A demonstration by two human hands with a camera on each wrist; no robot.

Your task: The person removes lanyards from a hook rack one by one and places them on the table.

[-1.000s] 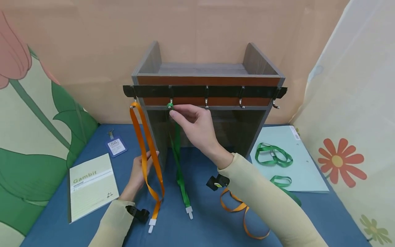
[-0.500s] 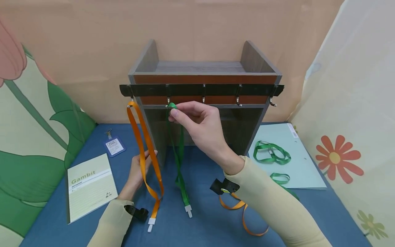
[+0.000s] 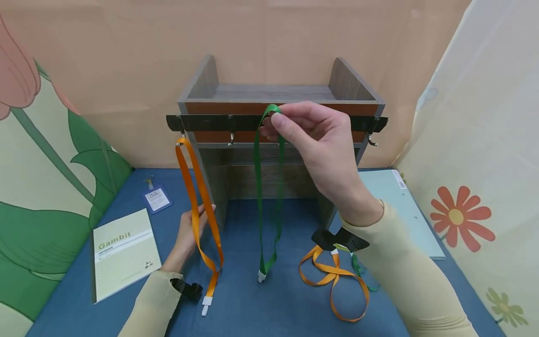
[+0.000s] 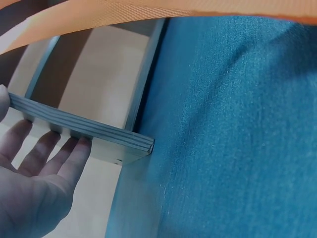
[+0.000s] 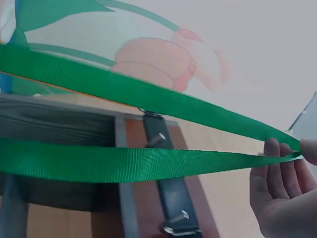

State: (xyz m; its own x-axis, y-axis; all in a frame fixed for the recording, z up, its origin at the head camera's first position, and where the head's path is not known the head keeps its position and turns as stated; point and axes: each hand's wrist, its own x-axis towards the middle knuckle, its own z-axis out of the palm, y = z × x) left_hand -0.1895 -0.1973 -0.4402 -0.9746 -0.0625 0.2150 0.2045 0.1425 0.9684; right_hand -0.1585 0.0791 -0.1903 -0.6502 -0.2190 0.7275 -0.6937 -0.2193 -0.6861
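Note:
My right hand (image 3: 326, 145) pinches the top of a green lanyard (image 3: 258, 187) between thumb and fingers. Its loop hangs in front of the shelf, white clip lowest. In the right wrist view both green straps stretch away from the fingertips, apart from the hook rail (image 5: 173, 193). My left hand (image 3: 191, 234) holds the left side panel of the grey wooden shelf (image 4: 84, 124), thumb on one face and fingers on the other. An orange lanyard (image 3: 188, 180) hangs from the leftmost hook, in front of that hand. The second hook (image 3: 231, 138) bears nothing.
On the blue cloth lie another orange lanyard (image 3: 332, 271) and part of a green one (image 3: 358, 267), partly behind the right sleeve. A notebook (image 3: 126, 257) and a badge holder (image 3: 157, 199) lie left. At right is a pale blue folder (image 3: 404, 206), partly covered by the arm.
The green lanyard has come off the second hook and moved right, up and toward me in my right hand. My left hand stays on the shelf panel.

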